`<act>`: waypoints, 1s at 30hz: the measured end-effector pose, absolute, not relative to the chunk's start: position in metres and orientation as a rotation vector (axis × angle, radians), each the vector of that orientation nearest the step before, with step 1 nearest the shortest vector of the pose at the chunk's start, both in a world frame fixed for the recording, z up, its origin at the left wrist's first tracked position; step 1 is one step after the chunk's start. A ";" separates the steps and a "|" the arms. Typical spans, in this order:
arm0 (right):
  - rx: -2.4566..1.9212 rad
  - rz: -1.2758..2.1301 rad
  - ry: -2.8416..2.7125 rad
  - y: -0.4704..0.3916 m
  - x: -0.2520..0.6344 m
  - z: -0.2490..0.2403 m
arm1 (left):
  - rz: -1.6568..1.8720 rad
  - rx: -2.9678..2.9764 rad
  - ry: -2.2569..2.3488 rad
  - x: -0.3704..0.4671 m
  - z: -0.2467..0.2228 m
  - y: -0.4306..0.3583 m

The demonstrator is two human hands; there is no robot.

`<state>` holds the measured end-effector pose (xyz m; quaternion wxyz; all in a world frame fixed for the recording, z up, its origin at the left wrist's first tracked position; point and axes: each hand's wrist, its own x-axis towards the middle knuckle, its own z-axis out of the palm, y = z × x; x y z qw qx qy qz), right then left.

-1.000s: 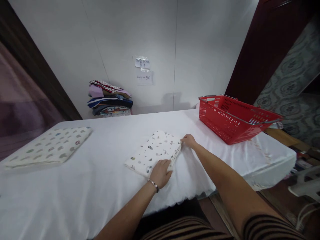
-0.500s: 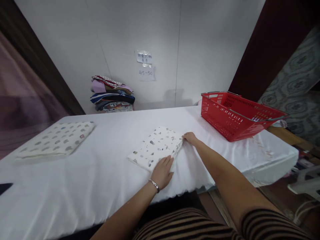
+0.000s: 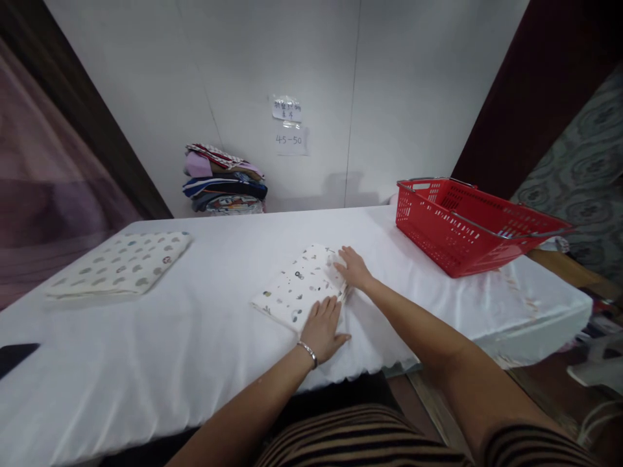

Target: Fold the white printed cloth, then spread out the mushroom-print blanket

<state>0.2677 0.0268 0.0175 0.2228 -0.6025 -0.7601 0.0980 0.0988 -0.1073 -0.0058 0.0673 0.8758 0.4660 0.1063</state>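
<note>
A folded white cloth with small printed shapes (image 3: 292, 288) lies at an angle on the white-covered table (image 3: 209, 337). My left hand (image 3: 324, 331), with a bracelet at the wrist, rests flat on the cloth's near right corner, fingers spread. At the cloth's right edge is my right hand (image 3: 354, 267), its fingers apart and touching the top of the fabric. Further left lies another folded white cloth with rounded spots (image 3: 121, 266), apart from both hands.
A red plastic basket (image 3: 452, 233) stands at the table's right end. Behind the far edge, a stack of folded fabrics (image 3: 226, 185) sits against the wall. A dark flat object (image 3: 17, 355) is at the left edge. Paper signs (image 3: 291, 139) hang on the wall.
My right hand has let go of the cloth's right corner and moved left onto its top, fingers now spread. My left hand has flattened with its fingers wider. The view has shifted slightly.
</note>
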 end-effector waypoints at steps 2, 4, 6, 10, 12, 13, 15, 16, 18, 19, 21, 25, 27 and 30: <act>-1.657 0.267 -2.275 0.020 0.255 0.010 | 0.308 2.671 1.410 0.101 -0.015 -0.111; -1.765 0.291 -2.346 0.015 0.251 -0.001 | 0.298 2.681 1.413 0.102 -0.020 -0.115; -1.846 0.279 -2.367 0.014 0.252 -0.011 | 0.296 2.663 1.404 0.103 -0.018 -0.117; -1.864 0.238 -2.397 0.016 0.258 -0.023 | 0.290 2.521 1.353 0.095 0.005 -0.104; -1.856 0.213 -2.408 0.017 0.260 -0.024 | 0.330 2.459 1.457 0.083 0.015 -0.092; -1.855 0.205 -2.412 0.017 0.261 -0.024 | 0.350 2.437 1.548 0.077 0.018 -0.085; -1.870 0.225 -2.424 0.017 0.260 -0.021 | 0.352 2.408 1.718 0.063 0.015 -0.075; -1.890 0.250 -2.426 0.018 0.258 -0.018 | 0.326 2.404 1.759 0.058 0.010 -0.071; -1.912 0.286 -2.420 0.021 0.249 -0.008 | 0.285 2.410 1.785 0.052 -0.003 -0.068; -1.894 0.282 -2.420 0.024 0.241 -0.003 | 0.282 2.417 1.788 0.051 -0.009 -0.068; -1.784 0.233 -2.437 0.032 0.223 0.007 | 0.289 2.420 1.804 0.052 -0.018 -0.069; -1.546 0.155 -2.530 0.056 0.198 0.010 | 0.301 2.436 1.820 0.054 -0.022 -0.071; -1.591 0.166 -2.548 0.068 0.199 0.000 | 0.316 2.453 1.826 0.054 -0.022 -0.071; -1.679 0.162 -2.523 0.079 0.210 -0.018 | 0.317 2.462 1.830 0.053 -0.022 -0.071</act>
